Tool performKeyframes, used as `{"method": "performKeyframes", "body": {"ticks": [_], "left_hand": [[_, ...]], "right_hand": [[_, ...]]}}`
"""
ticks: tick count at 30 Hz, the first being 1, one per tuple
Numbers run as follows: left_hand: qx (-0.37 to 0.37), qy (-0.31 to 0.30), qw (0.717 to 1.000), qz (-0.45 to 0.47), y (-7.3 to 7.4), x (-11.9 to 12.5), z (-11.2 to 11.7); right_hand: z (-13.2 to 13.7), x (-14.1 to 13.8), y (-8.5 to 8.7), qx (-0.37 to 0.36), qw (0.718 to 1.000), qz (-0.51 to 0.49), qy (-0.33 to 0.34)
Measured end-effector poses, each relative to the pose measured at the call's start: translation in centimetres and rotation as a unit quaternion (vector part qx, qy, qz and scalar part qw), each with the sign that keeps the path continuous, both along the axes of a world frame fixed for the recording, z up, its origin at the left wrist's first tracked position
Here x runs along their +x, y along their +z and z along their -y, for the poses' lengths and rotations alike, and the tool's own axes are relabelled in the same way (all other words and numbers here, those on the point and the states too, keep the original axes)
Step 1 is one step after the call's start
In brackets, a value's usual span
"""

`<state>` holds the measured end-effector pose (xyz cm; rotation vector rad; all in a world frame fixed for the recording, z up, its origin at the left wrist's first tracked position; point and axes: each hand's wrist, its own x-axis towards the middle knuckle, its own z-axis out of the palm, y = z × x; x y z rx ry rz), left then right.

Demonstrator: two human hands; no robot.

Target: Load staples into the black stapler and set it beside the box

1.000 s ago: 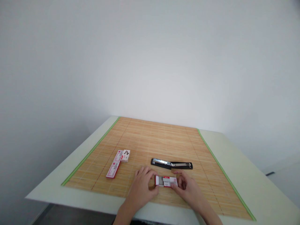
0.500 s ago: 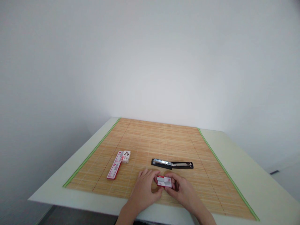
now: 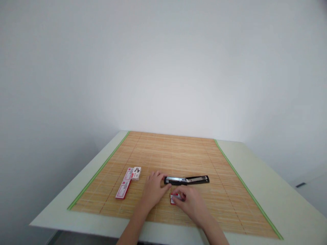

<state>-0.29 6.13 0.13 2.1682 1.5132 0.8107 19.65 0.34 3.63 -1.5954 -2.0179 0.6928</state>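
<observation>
A black stapler (image 3: 187, 179) lies opened out flat on the bamboo mat (image 3: 176, 156). My left hand (image 3: 153, 188) rests on the mat with its fingertips touching the stapler's left end, fingers slightly curled. My right hand (image 3: 190, 202) is closed over a small red and white staple box (image 3: 174, 198), which is mostly hidden under its fingers, just in front of the stapler.
Three more staple boxes lie to the left: a flat one (image 3: 123, 189), another (image 3: 128, 174) and a small one (image 3: 136, 173). The mat has green side edges and lies on a pale table (image 3: 268, 177) against a white wall.
The staple box was held between both hands; now my left hand has let go and moved up to the stapler's left end. My right hand keeps the box, now mostly covered.
</observation>
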Motion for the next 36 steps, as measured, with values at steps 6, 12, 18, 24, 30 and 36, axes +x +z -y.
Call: {"method": "performKeyframes", "body": {"ticks": [6, 12, 18, 24, 30, 36], "left_hand": [[-0.009, -0.021, 1.000, 0.010, 0.1, -0.3, 1.7], [-0.019, -0.049, 0.999, 0.009, 0.9, -0.5, 2.3], [-0.024, -0.049, 0.998, 0.014, 1.1, -0.6, 2.5], [-0.028, -0.051, 0.998, 0.018, 1.2, -0.5, 2.5], [-0.022, -0.046, 0.998, 0.025, 1.1, -0.5, 2.4], [-0.022, -0.039, 0.999, 0.021, 0.8, -0.4, 2.4]], "right_hand": [[0.4, 0.5, -0.3, -0.002, 1.000, 0.007, 0.025], [-1.5, 1.2, 0.5, 0.034, 0.999, -0.007, 0.006], [-3.3, 1.8, 0.7, 0.035, 0.999, 0.033, 0.026], [-3.1, 1.9, 0.4, 0.028, 0.999, 0.024, 0.036], [-2.9, 1.9, 0.3, 0.029, 0.999, 0.032, 0.025], [-2.5, 3.8, 0.8, 0.032, 0.999, 0.044, -0.003]]}}
